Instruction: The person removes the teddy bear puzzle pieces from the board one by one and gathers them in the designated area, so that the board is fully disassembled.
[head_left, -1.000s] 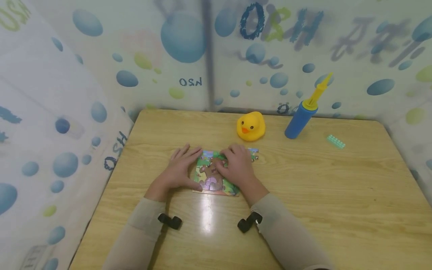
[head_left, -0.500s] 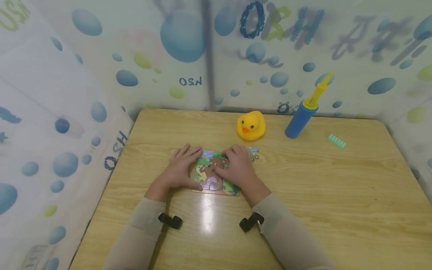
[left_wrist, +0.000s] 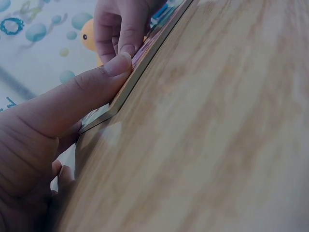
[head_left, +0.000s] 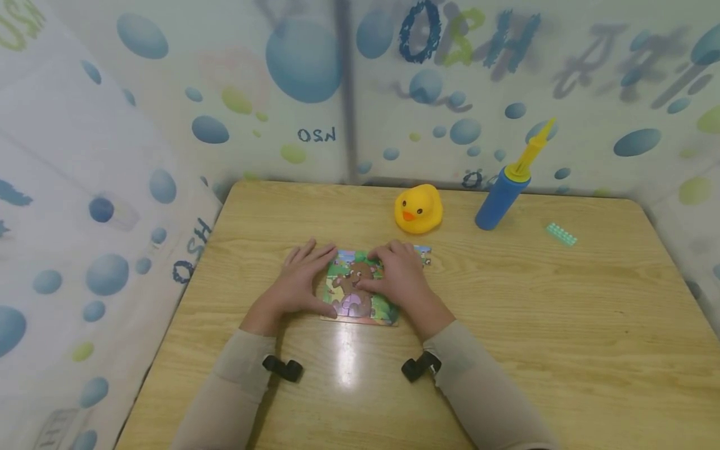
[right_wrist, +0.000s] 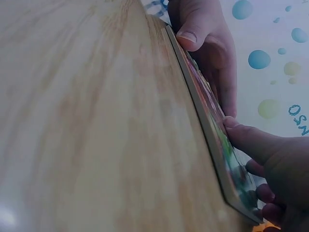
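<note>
A jigsaw puzzle [head_left: 353, 300] with a brown bear picture lies flat on the table between both hands. The left hand [head_left: 298, 284] rests along the puzzle's left side, its fingers extended and its thumb on the near left corner. Across the right part of the picture lies the right hand [head_left: 402, 278], index finger bent and thumb touching the surface. In the right wrist view, the right thumb [right_wrist: 251, 140] presses on the puzzle board [right_wrist: 205, 116], with the other fingers beside its edge. No piece shows between thumb and fingers; the palm covers part of the picture.
Puzzle pieces [head_left: 423, 251] lie just beyond the right hand. A yellow rubber duck [head_left: 419, 209] sits behind the puzzle. Further right stand a blue and yellow hand pump [head_left: 503, 197] and a mint-green toy brick [head_left: 561, 234]. Printed fabric walls [head_left: 236, 81] border the wooden table [head_left: 523, 312].
The right thumb has shifted slightly down on the picture, uncovering more of the bear's face, and the right wrist has moved a little right. The left hand stays in place.
</note>
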Tool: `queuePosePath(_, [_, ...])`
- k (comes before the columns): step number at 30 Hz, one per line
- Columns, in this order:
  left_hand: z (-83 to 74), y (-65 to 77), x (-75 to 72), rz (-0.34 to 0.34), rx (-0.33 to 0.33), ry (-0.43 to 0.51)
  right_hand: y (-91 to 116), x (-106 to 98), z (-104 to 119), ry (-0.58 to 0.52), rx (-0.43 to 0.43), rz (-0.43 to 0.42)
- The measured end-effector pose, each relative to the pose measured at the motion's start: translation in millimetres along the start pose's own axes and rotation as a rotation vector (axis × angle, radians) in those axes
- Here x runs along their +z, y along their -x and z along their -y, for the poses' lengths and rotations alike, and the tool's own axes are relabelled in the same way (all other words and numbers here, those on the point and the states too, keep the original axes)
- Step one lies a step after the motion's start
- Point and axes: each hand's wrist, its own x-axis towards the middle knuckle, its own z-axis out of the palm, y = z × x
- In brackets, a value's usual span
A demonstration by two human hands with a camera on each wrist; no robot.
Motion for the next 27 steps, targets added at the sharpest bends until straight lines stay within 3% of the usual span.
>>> queuePosePath(16, [1.0,0.7,-0.1,-0.003,0.007,0.003,-6.8,6.2,-10.8,-0.148,-0.068,-0.037])
queuePosePath(27, [3.2,0.3,2.1,-0.010,0.018,-0.014,-2.9,7.0,-12.9,-0.066,-0.174,-0.058])
